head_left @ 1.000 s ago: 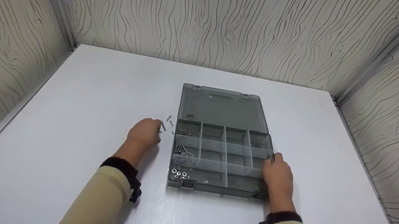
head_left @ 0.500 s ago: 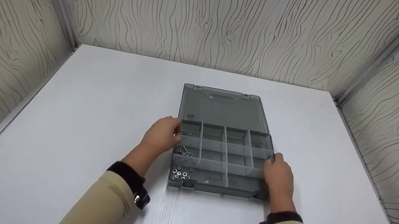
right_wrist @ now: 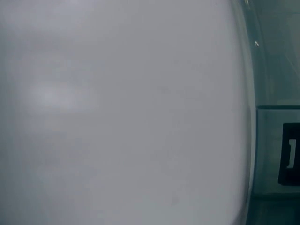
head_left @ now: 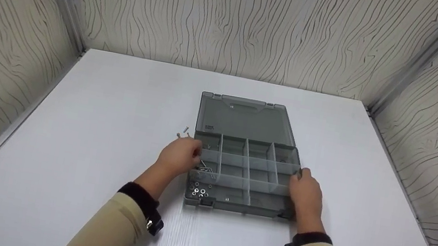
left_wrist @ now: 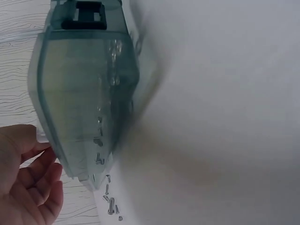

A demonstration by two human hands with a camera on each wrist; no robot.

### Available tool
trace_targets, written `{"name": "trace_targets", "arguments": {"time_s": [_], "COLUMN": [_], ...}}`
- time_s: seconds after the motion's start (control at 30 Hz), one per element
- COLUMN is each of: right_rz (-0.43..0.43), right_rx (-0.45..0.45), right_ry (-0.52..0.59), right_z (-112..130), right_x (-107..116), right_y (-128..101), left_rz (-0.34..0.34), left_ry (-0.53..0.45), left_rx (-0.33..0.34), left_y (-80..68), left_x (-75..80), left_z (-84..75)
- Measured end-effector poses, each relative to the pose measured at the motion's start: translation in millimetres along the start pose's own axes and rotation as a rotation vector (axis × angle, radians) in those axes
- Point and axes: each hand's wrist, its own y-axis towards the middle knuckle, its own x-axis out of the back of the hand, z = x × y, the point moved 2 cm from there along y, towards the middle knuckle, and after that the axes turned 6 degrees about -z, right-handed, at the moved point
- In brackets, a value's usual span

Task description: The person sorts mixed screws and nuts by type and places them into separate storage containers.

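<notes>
A grey see-through compartment box [head_left: 231,206] lies on the white table with its lid [head_left: 246,121] folded back. My left hand [head_left: 180,154] is over the box's left wall, fingers bent into the middle-left compartment, which holds several screws [head_left: 206,169]. In the left wrist view, the left hand's [left_wrist: 30,176] thumb and index fingertips pass behind the box wall; I cannot tell whether they pinch anything. My right hand [head_left: 306,193] grips the box's right wall, thumb on top. Several loose screws [left_wrist: 111,205] lie on the table beside the box's left side.
Several nuts [head_left: 202,191] lie in the front-left compartment, and a few small pieces [head_left: 209,146] in the back-left one. Clear dividers [head_left: 249,183] split the box. Patterned panels [head_left: 236,19] enclose the table's back and sides. The right wrist view shows tabletop and a box latch [right_wrist: 289,154].
My left hand has moved from the loose screws on the table rightward onto the box's left edge, then slightly down toward the middle-left compartment. The right hand stays on the box.
</notes>
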Motion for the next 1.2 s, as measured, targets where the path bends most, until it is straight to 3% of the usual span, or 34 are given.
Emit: {"name": "trace_targets", "arguments": {"time_s": [0.3,0.53,0.73,1.2], "right_rz": [-0.004,0.002,-0.011,-0.025], "right_rx": [0.011,0.004,0.003,0.01], "right_ry": [0.004,0.003,0.0,-0.004], "right_z": [0.9,0.3,0.7,1.9], "right_x": [0.5,-1.0,-0.4,1.7], "right_y": [0.8,1.1,0.7,-0.7], "left_rz": [-0.124,-0.012,0.028,0.057], "left_ry": [-0.002,0.041,0.101,0.234], "left_rx": [0.159,0.302,0.305,0.303], "left_y": [13.9,19.1,19.9,18.4], "left_x": [3.6,-3.0,-9.1,-12.9], "left_z": [41.3,65.7,69.0,60.2]}}
